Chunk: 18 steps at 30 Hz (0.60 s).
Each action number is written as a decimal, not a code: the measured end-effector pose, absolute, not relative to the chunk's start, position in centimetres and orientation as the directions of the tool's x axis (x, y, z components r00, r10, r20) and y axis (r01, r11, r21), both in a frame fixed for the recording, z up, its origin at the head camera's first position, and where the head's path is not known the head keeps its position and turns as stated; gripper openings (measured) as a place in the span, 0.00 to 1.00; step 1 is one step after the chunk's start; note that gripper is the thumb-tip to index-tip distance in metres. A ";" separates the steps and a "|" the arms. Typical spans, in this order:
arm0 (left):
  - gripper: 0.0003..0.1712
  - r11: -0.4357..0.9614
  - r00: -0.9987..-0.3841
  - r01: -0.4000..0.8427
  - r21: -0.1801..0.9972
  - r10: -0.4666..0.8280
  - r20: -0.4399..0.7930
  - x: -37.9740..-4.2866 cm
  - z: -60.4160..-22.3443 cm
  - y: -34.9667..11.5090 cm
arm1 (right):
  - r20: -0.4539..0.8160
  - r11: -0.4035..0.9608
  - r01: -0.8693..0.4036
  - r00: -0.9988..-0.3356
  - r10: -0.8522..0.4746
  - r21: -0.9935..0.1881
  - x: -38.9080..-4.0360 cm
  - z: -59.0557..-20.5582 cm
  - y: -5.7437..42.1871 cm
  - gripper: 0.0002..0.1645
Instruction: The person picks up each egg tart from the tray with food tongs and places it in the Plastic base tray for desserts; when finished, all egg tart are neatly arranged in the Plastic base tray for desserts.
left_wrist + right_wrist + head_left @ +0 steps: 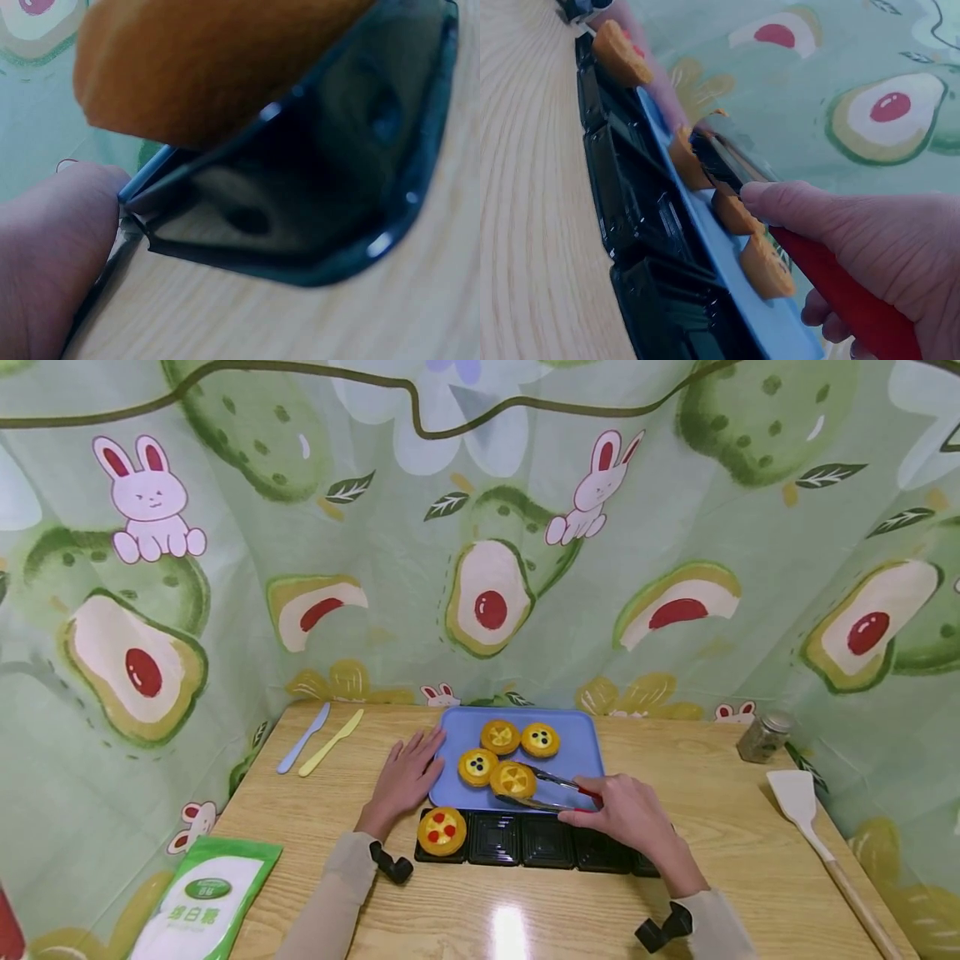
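Hands are working apart. R hand (633, 814) is gripping red-handled tongs (817, 274) at the near R of the blue tray (577, 743); L hand (408, 777) is lying w/ fingers spread at the tray's L edge, holding nothing. Tong tips are straddling the tart w/ yellow wedges (512, 781) in the tray's near part; can't tell if they're squeezing it. Also sitting on the tray: 2 berry-dotted tarts (540, 740) & another wedge-topped tart (500, 737). Black sectioned container (547, 841) is running along the tray's near side, its L-most compartment carrying a red-topped tart (442, 831). Farther out on the worktop (660, 743): blue knife (303, 739) & yellow knife (332, 743) are lying L of the tray, white-&-green bag (206, 902) nearer & L of it, jar (765, 737) & spatula (825, 852) well R of it. Avocado-print cloth (405, 610) is hanging behind the tray.
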<state>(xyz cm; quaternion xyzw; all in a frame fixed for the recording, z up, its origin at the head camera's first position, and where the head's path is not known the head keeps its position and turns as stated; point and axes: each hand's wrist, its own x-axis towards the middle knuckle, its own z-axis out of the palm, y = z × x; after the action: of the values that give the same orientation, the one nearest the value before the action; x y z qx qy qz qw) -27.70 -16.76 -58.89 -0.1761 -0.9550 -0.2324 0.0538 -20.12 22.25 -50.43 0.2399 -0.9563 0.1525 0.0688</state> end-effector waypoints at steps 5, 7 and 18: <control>0.35 0.828 -0.930 0.366 0.426 0.308 0.201 -27.5 -59.1 -16.6 | 0.178 0.825 -0.493 -0.870 -0.460 -0.278 -19.2 -49.7 22.0 0.29; 0.35 0.825 -0.929 0.368 0.429 0.310 0.200 -27.5 -59.3 -16.6 | 0.178 0.820 -0.502 -0.865 -0.469 -0.277 -18.7 -49.5 21.8 0.29; 0.35 0.827 -0.932 0.361 0.431 0.306 0.194 -27.8 -59.1 -16.7 | 0.155 0.778 -0.551 -0.834 -0.530 -0.303 -16.0 -50.5 20.8 0.31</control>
<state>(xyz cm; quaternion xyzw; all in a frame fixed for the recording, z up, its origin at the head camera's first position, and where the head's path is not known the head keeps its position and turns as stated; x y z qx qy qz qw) -27.79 -16.71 -59.08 -0.1747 -0.9540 -0.2365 0.0586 -16.02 20.82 -50.53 0.2867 -0.9424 0.1698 0.0306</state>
